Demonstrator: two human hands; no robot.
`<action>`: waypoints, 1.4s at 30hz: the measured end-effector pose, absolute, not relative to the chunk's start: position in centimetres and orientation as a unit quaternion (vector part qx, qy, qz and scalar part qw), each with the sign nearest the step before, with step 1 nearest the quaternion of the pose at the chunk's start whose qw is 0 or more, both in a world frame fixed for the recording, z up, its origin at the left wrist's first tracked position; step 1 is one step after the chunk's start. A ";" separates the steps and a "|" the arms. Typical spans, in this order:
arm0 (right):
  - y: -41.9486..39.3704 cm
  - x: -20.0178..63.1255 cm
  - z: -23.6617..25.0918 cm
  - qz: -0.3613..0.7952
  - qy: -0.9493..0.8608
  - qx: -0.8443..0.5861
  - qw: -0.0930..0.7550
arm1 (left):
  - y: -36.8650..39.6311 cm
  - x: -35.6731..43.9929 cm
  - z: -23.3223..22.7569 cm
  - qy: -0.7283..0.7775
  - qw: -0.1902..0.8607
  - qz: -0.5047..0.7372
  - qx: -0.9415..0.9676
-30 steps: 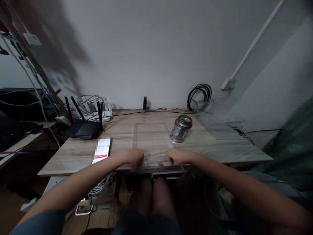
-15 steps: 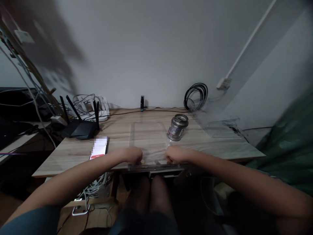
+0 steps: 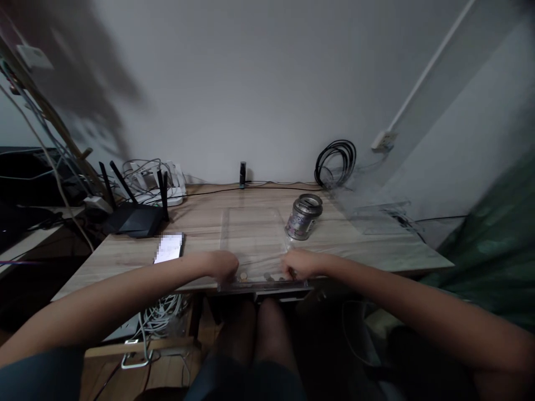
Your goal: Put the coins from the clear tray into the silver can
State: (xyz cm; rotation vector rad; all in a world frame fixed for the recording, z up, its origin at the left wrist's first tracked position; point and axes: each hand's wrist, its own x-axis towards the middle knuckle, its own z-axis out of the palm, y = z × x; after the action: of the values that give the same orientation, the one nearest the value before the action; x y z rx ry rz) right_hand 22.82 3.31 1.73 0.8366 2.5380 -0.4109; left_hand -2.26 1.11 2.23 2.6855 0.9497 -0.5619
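A shallow clear plastic tray (image 3: 223,223) lies on the desk in front of me, its near side at the desk's front edge. Inside, along that near side, are a pale round coin (image 3: 243,275) and several darker coins (image 3: 267,276). My left hand (image 3: 223,265) reaches into the near left corner, left of the pale coin, fingers curled down and tips hidden. At the near right corner my right hand (image 3: 303,263) has its fingers bent in a pinch by the dark coins; what it holds, if anything, is unclear. Behind it stands a metal tin (image 3: 304,217) with a slotted lid.
A phone (image 3: 169,248) with a lit screen and a black router (image 3: 136,218) lie to the left. A small dark upright object (image 3: 243,175) stands by the wall. Coiled black cable (image 3: 335,163) and a clear plastic panel (image 3: 355,195) are at the back right of the desk (image 3: 376,250).
My left hand has shifted slightly left, leaving more room beside the pale coin. The fingers of my right hand have moved a little among the dark coins. The tin stays put.
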 end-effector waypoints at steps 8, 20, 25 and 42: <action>2.6 21.4 2.8 -0.101 0.890 0.363 0.255 | 2.0 -2.0 2.2 0.334 0.151 -0.218 0.904; 4.2 20.8 2.5 -0.206 0.877 0.397 0.176 | 2.7 1.4 -0.5 0.447 0.729 0.437 0.279; 6.5 19.6 4.5 -0.403 0.797 0.432 -0.123 | 2.9 3.9 -0.4 0.415 0.778 0.408 0.236; 12.9 29.3 10.4 -0.004 0.664 0.721 -0.197 | 4.1 6.2 -2.1 0.390 0.764 0.437 0.270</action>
State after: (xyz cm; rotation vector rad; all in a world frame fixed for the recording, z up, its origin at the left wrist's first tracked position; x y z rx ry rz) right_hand 29.34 12.91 10.37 2.6022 2.3968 -0.0143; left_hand 6.16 4.06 -2.09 0.5864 0.8479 0.9511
